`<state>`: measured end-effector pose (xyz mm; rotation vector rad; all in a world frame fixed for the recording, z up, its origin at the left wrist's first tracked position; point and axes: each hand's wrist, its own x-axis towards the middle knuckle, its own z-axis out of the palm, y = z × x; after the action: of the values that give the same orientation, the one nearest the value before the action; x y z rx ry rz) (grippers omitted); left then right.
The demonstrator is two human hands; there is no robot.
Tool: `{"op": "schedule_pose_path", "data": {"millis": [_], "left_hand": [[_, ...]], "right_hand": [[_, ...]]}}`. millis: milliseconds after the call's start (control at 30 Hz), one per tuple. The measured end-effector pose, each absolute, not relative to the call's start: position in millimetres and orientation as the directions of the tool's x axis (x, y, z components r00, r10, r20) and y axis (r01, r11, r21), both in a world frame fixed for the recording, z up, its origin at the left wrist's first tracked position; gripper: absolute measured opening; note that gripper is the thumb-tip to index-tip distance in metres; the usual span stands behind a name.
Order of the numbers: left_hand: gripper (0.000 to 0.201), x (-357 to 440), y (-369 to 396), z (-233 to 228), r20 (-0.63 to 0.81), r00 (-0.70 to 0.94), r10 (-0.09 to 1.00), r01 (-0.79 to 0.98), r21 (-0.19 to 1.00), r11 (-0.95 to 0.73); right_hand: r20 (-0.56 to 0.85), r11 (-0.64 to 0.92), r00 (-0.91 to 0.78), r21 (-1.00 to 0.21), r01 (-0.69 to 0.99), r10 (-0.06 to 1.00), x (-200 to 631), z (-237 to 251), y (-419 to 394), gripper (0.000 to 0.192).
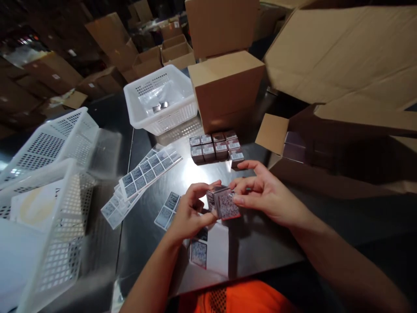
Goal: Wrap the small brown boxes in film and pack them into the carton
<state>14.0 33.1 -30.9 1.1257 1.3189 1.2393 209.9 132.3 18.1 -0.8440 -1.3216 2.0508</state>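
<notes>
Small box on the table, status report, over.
Both hands, left hand and right hand, gripping the small box above the table. Label sheets left, boxed stack behind. Nothing obstructing.

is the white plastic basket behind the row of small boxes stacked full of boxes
No, the white perforated plastic basket holds only a clear plastic bag with a couple of small silvery items, while the small dark labelled boxes sit on the table.

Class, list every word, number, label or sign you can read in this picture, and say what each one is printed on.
No text can be read.
Small box held in both hands: patterned label, blurred.
Stacked small boxes: white barcode-like labels, too small.
Label sheets on the table: printed squares, too small.
Sheet below the hands: printed square, blurred.
Cardboard boxes: no print visible.
</notes>
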Motion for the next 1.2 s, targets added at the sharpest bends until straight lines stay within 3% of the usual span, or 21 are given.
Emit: {"op": "schedule_pose_path", "data": {"millis": [167, 1200], "left_hand": [[0.044, 14.8, 32.8, -29.9, -0.035, -0.097, 0.995, 0.082, 0.996, 0.043], [0.043, 14.1, 30.6, -30.0, -0.032, -0.072, 0.997, 0.06, 0.998, 0.037]], "right_hand": [[-0.23, -0.356, -0.644, -0.932, -0.071, 0.73, 209.8, 18.7, 132.1, 0.072], [-0.259, -0.361, -0.659, -0.932, -0.021, 0.707, 210.3, 19.1, 132.3, 0.067]]}}
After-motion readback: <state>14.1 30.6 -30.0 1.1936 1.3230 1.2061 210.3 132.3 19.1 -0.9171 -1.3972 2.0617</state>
